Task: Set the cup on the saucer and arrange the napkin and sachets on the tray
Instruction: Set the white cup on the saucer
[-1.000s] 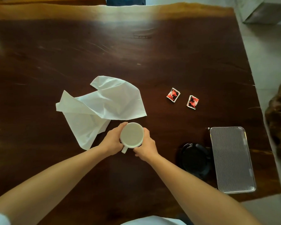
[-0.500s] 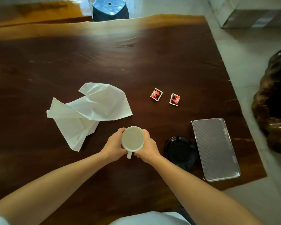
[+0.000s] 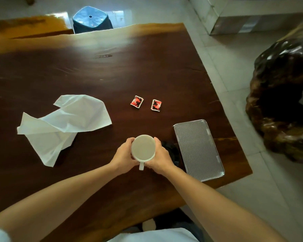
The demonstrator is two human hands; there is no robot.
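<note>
White cup clamped between curled fingers of left hand and right hand, handle toward the body. Just right, black saucer, half hidden, beside ribbed tray. Farther out on dark wooden table: red left sachet, right sachet, crumpled napkin well left.

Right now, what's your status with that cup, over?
Left hand and right hand both grip the cup. Cup beside the black saucer, not yet on it. Nothing blocks the saucer.

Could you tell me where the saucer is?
Head view, right of centre: the black saucer lies between the tray and the right hand gripping the cup.
</note>
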